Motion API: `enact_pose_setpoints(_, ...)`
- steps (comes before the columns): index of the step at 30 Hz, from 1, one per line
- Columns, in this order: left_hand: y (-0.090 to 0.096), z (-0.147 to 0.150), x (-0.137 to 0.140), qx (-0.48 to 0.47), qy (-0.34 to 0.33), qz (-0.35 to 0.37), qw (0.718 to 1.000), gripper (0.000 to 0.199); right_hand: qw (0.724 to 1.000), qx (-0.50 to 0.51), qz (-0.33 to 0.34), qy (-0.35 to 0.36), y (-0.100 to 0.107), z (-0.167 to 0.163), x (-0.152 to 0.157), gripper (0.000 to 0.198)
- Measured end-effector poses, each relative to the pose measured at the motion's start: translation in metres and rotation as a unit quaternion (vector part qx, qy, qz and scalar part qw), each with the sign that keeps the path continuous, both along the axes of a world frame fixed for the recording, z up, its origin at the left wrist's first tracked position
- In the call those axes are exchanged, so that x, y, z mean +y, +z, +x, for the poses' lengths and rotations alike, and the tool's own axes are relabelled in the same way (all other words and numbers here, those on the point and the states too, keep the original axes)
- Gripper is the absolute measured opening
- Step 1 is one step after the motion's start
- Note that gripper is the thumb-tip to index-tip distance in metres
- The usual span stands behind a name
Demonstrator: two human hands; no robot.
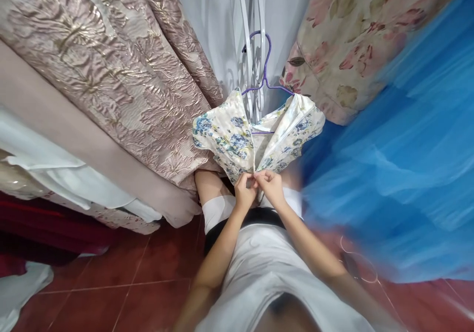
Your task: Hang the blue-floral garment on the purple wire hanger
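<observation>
A cream short-sleeved garment with blue flowers (237,137) hangs on a purple hanger (265,70) in front of me, above my lap. Its opening runs down the middle in a V, with the right edge folded back and the pale inside showing. My left hand (245,190) pinches the fabric at the bottom of this opening. Right beside it, my right hand (269,186) is closed on the same spot, fingertips meeting those of the left. Whatever small fastening may be between the fingers is hidden. The garment's lower part is also out of sight behind my hands.
A pink and gold textured gown (122,75) hangs at left, with more clothes below it. Blue tulle (400,164) and a rose-patterned cloth (340,41) hang at right. White straps (246,21) dangle behind the hanger. Red tiles (148,287) cover the floor.
</observation>
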State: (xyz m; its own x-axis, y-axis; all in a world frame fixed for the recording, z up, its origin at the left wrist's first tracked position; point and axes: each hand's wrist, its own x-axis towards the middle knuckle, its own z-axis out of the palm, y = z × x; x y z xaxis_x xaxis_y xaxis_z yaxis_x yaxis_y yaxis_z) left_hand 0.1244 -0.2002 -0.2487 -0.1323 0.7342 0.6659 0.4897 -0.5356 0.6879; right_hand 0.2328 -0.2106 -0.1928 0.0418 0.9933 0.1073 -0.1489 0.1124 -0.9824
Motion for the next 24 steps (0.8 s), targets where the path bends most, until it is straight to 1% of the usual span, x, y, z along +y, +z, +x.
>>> enact_pose_setpoints(3, -0.002, -0.005, -0.006, 0.014, 0.004, -0.027, 1.0, 0.011, 0.999, 0.036, 0.006, -0.01, 0.027, 0.002, 0.014, 0.027)
enact_pose_setpoints(6, -0.005, -0.011, -0.011, 0.039, -0.013, -0.051, 0.998, 0.014, 0.996, 0.057, 0.063, -0.019, 0.066, 0.0, 0.036, 0.031)
enact_pose_setpoints(10, -0.002, -0.018, -0.017, 0.069, -0.031, -0.063, 0.995, 0.013, 0.99, 0.048, 0.127, -0.02, 0.12, -0.007, 0.066, 0.032)
enact_pose_setpoints(13, 0.001, -0.02, -0.022, 0.08, -0.046, -0.068, 0.993, 0.012, 0.989, 0.03, 0.145, -0.012, 0.145, -0.009, 0.078, 0.033)
enact_pose_setpoints(16, -0.003, -0.018, -0.028, 0.085, -0.062, -0.071, 0.992, 0.013, 0.989, 0.031, 0.144, -0.01, 0.157, -0.005, 0.082, 0.031)
enact_pose_setpoints(21, -0.023, -0.014, -0.031, 0.104, -0.087, -0.1, 0.986, 0.014, 0.988, 0.051, 0.148, -0.006, 0.162, 0.004, 0.083, 0.028)
enact_pose_setpoints(22, -0.023, -0.015, -0.029, 0.106, -0.087, -0.1, 0.985, 0.014, 0.987, 0.054, 0.15, -0.004, 0.162, 0.005, 0.083, 0.028)
enact_pose_setpoints(23, -0.02, -0.018, -0.024, 0.107, -0.084, -0.092, 0.986, 0.012, 0.987, 0.056, 0.15, -0.001, 0.162, 0.005, 0.081, 0.028)
enact_pose_setpoints(24, -0.011, -0.021, -0.019, 0.104, -0.079, -0.075, 0.989, 0.01, 0.987, 0.056, 0.15, 0.001, 0.161, 0.005, 0.08, 0.028)
